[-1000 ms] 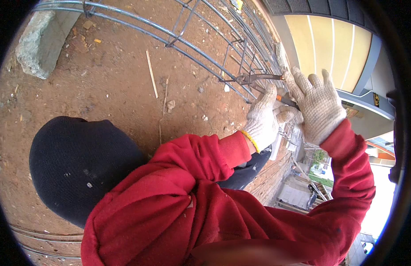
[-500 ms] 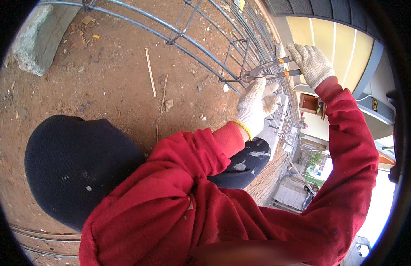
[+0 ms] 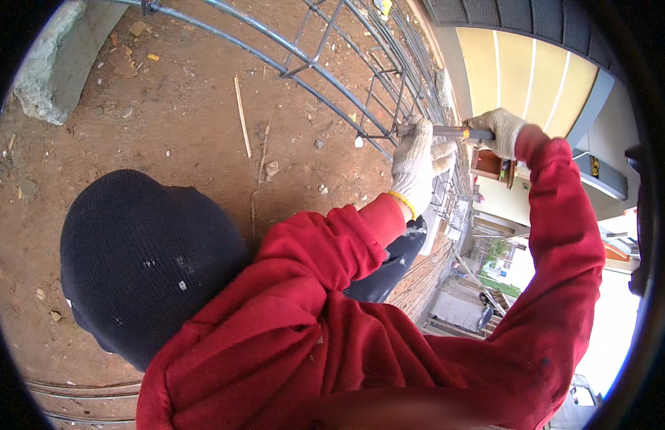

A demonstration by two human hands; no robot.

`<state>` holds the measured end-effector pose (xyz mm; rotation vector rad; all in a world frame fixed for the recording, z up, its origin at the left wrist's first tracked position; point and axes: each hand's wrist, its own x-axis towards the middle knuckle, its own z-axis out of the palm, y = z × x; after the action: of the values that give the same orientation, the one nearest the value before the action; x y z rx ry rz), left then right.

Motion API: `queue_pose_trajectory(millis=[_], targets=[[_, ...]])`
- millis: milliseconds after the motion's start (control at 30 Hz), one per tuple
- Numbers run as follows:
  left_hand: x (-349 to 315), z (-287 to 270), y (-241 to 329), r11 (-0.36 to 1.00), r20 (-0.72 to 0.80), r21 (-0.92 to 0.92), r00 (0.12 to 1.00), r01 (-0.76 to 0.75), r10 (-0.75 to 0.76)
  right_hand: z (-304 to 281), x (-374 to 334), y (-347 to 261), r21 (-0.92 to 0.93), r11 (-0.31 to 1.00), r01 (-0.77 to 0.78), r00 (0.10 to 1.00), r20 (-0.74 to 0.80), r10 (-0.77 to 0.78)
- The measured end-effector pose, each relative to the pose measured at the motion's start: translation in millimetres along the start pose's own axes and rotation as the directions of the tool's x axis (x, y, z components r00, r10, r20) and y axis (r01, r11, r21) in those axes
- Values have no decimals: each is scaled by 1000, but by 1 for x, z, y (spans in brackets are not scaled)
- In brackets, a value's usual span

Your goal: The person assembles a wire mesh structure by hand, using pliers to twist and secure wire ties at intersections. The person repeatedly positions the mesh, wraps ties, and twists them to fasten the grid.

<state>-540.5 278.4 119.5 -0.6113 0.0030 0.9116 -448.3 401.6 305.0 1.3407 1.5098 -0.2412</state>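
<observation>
My right hand (image 3: 499, 134), in a knitted white glove, is closed around the orange-and-black handles of metal pincers (image 3: 450, 132). The handles lie nearly together, and the tool points left at a corner of a steel rebar cage (image 3: 286, 72). My left hand (image 3: 413, 168), gloved too and with a yellow band at the wrist, is at the pincers' head, its raised fingers over the tool. Its other fingers curl inward. The jaws are partly hidden by that hand, and any wire between them is too small to see.
Long bars of the cage run along the top towards the far right. A concrete block (image 3: 56, 64) lies on the brown dirt ground (image 3: 182, 136) at upper left, with thin wooden sticks (image 3: 243, 118) nearer. My dark-clad knee (image 3: 153, 265) is at left. A yellow wall (image 3: 519, 72) stands at right.
The pincers' handles have come together and turned edge-on. My right hand has moved slightly down, with the wrist rotated. My left hand's fingers now overlap the tool's head more.
</observation>
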Motion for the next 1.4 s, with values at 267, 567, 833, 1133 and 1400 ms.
queue_pose_trajectory(millis=[267,567,833,1133,1400], targets=[[14,-8,0,973,322,-229,945,25,52,2,-26,-35,-272,956,114,989,-64,-136],[1,-19,3,916,398,-332,914,224,-80,-6,-52,-94,-665,740,-101,994,-96,50],[7,-47,3,900,318,-260,911,351,-263,16,-76,-140,-712,640,-287,946,-314,75],[12,-27,5,976,391,209,920,-65,-22,-20,-38,-64,-559,828,-42,986,-155,-55],[1,2,11,989,220,14,965,146,-145,-46,-16,-54,-101,984,-144,958,236,164]])
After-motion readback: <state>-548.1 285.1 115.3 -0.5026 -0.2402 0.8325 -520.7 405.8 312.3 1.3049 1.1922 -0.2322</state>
